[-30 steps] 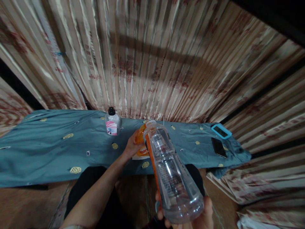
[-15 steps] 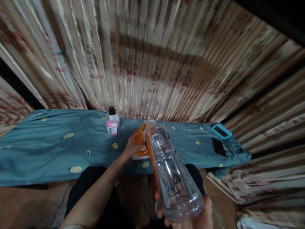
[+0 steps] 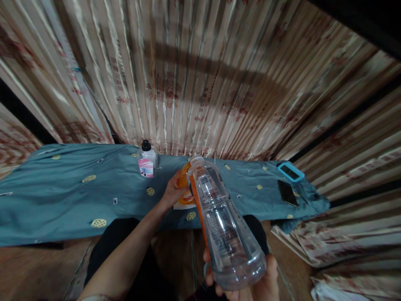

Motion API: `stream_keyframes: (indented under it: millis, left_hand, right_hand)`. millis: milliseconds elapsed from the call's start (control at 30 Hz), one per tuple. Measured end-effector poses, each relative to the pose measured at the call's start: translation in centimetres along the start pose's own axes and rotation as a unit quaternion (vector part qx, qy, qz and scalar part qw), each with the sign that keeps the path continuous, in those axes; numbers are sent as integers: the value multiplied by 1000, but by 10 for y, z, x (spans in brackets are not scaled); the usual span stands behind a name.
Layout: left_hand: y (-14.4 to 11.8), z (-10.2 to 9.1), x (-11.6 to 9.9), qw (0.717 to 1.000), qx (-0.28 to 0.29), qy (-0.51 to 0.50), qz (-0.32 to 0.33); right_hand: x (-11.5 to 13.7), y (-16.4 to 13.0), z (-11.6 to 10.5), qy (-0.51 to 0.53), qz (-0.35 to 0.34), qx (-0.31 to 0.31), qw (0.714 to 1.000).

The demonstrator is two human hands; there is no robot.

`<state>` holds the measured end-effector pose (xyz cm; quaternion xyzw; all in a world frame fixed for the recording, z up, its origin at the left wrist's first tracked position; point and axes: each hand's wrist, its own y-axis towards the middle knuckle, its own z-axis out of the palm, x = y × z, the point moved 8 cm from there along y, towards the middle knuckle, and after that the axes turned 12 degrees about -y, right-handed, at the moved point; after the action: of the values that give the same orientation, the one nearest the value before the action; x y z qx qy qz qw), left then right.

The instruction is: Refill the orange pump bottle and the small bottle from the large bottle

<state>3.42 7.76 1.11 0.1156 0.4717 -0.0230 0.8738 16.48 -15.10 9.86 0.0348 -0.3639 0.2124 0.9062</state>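
My right hand (image 3: 263, 282) grips a large clear plastic bottle (image 3: 228, 225) by its base, tilted with its neck pointing away from me. An orange label runs down its left side. Its mouth reaches beside an orange bottle (image 3: 184, 175), which my left hand (image 3: 173, 189) is wrapped around. The large bottle hides part of the orange one, so whether the two touch I cannot tell. Under my left hand, a white and orange item (image 3: 185, 202) shows on the cloth, partly hidden.
A clear bottle with a black cap and pink label (image 3: 146, 163) stands left of my hands on the teal patterned cloth (image 3: 69, 200). At the right lie a dark phone (image 3: 287, 193) and a blue-framed device (image 3: 290, 171). A pleated curtain (image 3: 188, 83) hangs behind.
Almost nothing differs. Both hands keep their hold on the bottles, and the view has shifted very slightly.
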Motion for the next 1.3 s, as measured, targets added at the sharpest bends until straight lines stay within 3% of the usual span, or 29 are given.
stream_keyframes:
  millis: [1300]
  left_hand:
    - [-1, 3, -7, 999, -12, 31, 20]
  right_hand:
    - [-5, -3, -4, 28, 11, -28, 999]
